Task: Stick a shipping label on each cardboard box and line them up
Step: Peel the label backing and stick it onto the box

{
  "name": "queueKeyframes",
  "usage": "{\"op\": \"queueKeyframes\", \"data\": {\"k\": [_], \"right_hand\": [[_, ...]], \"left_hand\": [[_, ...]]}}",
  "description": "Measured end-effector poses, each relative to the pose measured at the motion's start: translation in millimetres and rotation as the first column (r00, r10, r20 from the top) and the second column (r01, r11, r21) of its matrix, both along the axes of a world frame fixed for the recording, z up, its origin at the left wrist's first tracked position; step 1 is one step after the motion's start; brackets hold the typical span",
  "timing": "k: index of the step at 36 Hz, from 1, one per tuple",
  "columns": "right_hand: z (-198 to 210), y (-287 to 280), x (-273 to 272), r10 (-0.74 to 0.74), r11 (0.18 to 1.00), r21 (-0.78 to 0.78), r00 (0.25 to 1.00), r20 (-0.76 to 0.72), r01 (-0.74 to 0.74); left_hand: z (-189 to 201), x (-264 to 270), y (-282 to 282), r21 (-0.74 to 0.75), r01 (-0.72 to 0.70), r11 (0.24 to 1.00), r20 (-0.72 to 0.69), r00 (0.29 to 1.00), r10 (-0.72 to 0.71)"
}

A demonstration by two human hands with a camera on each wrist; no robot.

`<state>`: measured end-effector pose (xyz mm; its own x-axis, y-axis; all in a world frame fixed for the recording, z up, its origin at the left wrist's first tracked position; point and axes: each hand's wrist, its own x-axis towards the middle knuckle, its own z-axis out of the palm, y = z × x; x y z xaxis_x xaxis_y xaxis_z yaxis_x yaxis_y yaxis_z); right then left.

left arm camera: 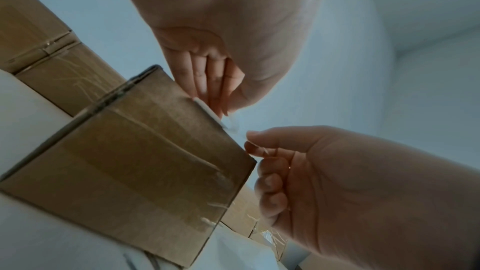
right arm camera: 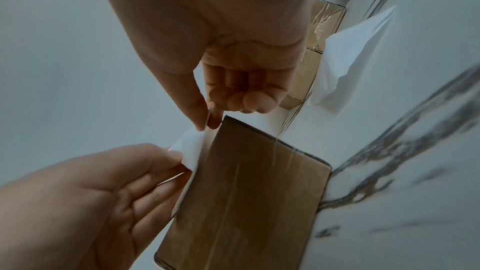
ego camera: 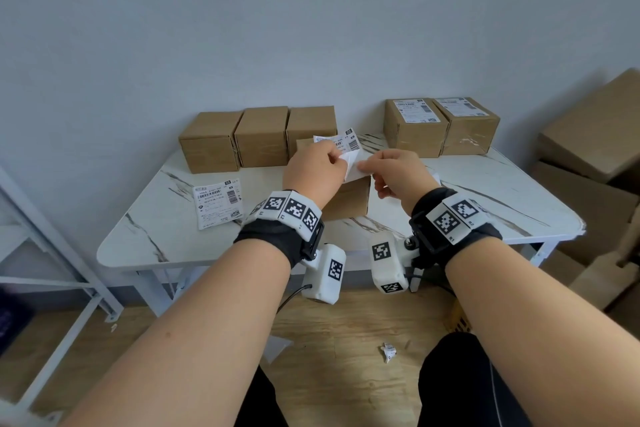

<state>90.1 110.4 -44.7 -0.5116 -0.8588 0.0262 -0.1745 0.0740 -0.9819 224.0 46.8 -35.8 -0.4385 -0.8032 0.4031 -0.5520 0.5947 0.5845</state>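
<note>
Bare white marble-patterned table (ego camera: 485,198) lies open at the right front. Three plain brown cardboard boxes (ego camera: 259,137) block the back left, two labelled brown cardboard boxes (ego camera: 440,128) the back right, with a gap between the groups.

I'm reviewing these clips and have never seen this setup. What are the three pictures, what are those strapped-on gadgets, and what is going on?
No robot here: a person wears cameras on the head and on both wrists. The head view looks down at a marble-patterned table; the other two look along each hand. The left hand and right hand pinch a shipping label and its white backing over a cardboard box. Three plain boxes stand at the back left, two labelled boxes at the back right, and spare labels lie on the left.
</note>
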Motion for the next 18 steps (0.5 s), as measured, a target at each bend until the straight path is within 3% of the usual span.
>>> {"op": "queueKeyframes", "data": {"k": [7,18], "right_hand": [[2,5,-6,-0.05,0.999,-0.018,0.998,0.034,0.05],[3,12,-27,-0.205,0.979,0.025,0.974,0.1,0.203]], "left_hand": [[-1,3,-1,0.028,-0.074,0.997,-0.229,0.97,0.078],[8,-6,-8,0.091,-0.263,0.961,-0.317,0.907,0.278]]}}
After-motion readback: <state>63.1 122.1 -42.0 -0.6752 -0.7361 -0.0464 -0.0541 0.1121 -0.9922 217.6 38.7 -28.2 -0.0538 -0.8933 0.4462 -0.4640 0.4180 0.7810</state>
